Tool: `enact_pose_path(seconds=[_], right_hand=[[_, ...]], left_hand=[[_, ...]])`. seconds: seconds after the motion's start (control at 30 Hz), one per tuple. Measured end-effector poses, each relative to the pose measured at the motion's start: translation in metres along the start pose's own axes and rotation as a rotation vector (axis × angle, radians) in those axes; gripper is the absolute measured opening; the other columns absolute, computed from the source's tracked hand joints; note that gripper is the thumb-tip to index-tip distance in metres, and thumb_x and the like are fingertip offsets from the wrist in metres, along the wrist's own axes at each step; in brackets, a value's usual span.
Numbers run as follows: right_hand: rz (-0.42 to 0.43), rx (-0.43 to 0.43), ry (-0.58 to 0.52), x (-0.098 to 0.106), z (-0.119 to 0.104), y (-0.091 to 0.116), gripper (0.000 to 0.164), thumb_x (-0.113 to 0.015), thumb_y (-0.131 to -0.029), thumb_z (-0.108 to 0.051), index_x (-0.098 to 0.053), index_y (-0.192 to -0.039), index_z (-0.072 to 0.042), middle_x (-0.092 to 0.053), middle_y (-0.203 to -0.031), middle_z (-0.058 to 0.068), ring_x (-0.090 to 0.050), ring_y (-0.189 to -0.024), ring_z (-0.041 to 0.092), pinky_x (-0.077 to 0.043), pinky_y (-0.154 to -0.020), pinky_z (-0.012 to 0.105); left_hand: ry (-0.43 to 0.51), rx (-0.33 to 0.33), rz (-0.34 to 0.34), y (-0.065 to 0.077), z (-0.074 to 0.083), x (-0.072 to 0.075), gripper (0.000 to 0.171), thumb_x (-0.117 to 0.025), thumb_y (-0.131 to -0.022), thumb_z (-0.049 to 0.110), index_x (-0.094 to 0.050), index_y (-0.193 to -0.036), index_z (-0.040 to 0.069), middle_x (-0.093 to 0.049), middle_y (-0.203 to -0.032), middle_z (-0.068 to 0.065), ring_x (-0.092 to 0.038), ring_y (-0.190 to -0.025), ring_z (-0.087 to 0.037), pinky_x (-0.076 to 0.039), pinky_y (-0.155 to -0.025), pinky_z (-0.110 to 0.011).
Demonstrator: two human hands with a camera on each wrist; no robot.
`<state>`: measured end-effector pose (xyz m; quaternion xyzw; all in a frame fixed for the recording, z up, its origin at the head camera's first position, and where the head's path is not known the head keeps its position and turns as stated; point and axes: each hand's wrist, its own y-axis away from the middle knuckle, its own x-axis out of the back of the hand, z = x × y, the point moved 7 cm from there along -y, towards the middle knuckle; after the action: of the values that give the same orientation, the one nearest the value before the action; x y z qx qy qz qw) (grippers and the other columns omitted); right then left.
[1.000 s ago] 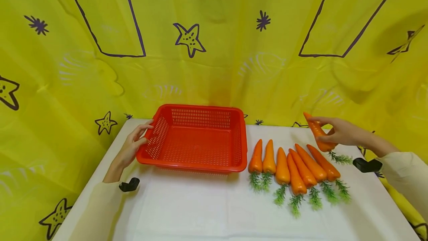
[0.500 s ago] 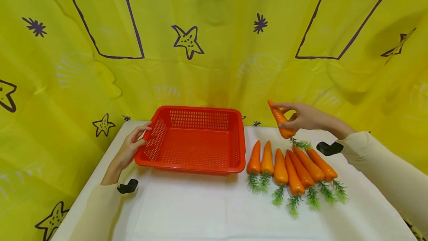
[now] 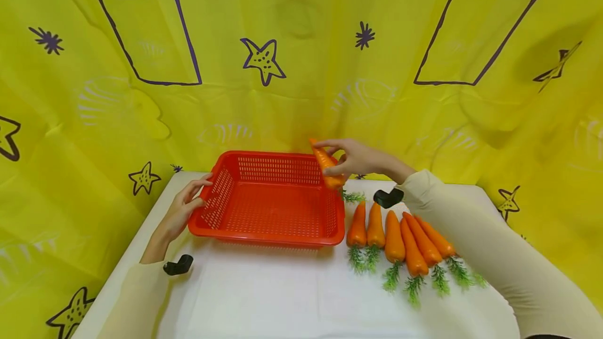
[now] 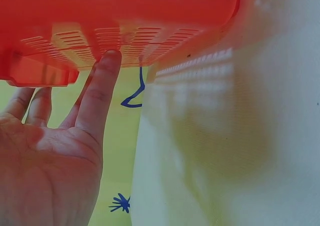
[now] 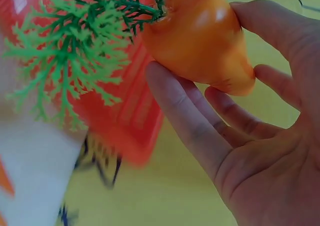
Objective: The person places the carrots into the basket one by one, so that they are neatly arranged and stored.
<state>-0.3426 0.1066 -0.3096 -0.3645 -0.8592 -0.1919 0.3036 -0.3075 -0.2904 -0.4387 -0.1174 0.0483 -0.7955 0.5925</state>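
Note:
In the head view my right hand [image 3: 360,158] pinches an orange carrot [image 3: 324,162] between thumb and fingers. The carrot is tilted, tip up and left, over the right back corner of a red plastic basket [image 3: 264,241]. Its feathery green top [image 5: 75,55] hangs toward the basket in the right wrist view. My left hand [image 3: 181,211] rests at the basket's left rim. The left wrist view shows its fairly straight fingers [image 4: 95,98] against the outside of the slotted wall. Nothing lies inside the basket.
Several carrots [image 3: 394,237] lie in a row right of the basket, green tops toward me; my right sleeve [image 3: 471,234] covers part of the row. A white cloth [image 3: 264,297] covers the table. A yellow patterned curtain [image 3: 301,67] hangs right behind.
My right hand has carried the carrot leftward from beyond the right end of the row to the basket's right back corner. The left hand has stayed at the rim.

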Motion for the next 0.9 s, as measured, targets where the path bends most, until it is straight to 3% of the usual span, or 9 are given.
enact_pose_path(seconds=[0.23, 0.47, 0.63, 0.9], right_hand=[[-0.039, 0.051, -0.074, -0.047, -0.017, -0.053, 0.073, -0.074, -0.096, -0.016, -0.039, -0.159, -0.012, -0.046, -0.150, 0.024, -0.072, -0.077, 0.028, -0.062, -0.068, 0.045], [-0.052, 0.042, -0.127, -0.094, -0.019, -0.094, 0.075, -0.077, -0.093, -0.018, -0.040, -0.158, -0.011, -0.052, -0.144, 0.021, -0.062, -0.114, 0.027, -0.063, -0.071, 0.038], [-0.045, 0.001, -0.184, -0.121, -0.018, -0.120, 0.075, -0.077, -0.093, -0.017, -0.040, -0.158, -0.011, -0.052, -0.142, 0.020, -0.060, -0.119, 0.031, -0.063, -0.071, 0.038], [-0.039, -0.070, -0.248, -0.155, -0.019, -0.151, 0.074, -0.078, -0.091, -0.015, -0.042, -0.156, -0.008, -0.061, -0.125, 0.019, -0.067, -0.095, 0.024, -0.063, -0.068, 0.041]], left_hand=[[0.008, -0.005, 0.000, 0.003, -0.003, 0.000, 0.041, -0.041, -0.098, -0.009, -0.042, -0.140, -0.008, -0.022, -0.168, -0.015, -0.009, -0.157, -0.034, -0.053, -0.095, -0.021], [0.007, -0.009, 0.004, 0.003, -0.004, 0.000, 0.042, -0.042, -0.097, -0.010, -0.043, -0.139, -0.008, -0.024, -0.168, -0.014, -0.009, -0.157, -0.033, -0.052, -0.095, -0.020], [-0.015, -0.012, 0.009, 0.002, -0.003, 0.001, 0.041, -0.042, -0.098, -0.010, -0.045, -0.139, -0.006, -0.025, -0.168, -0.013, -0.010, -0.157, -0.033, -0.053, -0.094, -0.020], [-0.020, -0.011, 0.009, 0.000, -0.004, 0.002, 0.042, -0.042, -0.097, -0.009, -0.045, -0.139, -0.006, -0.026, -0.167, -0.012, -0.012, -0.157, -0.030, -0.052, -0.094, -0.020]])
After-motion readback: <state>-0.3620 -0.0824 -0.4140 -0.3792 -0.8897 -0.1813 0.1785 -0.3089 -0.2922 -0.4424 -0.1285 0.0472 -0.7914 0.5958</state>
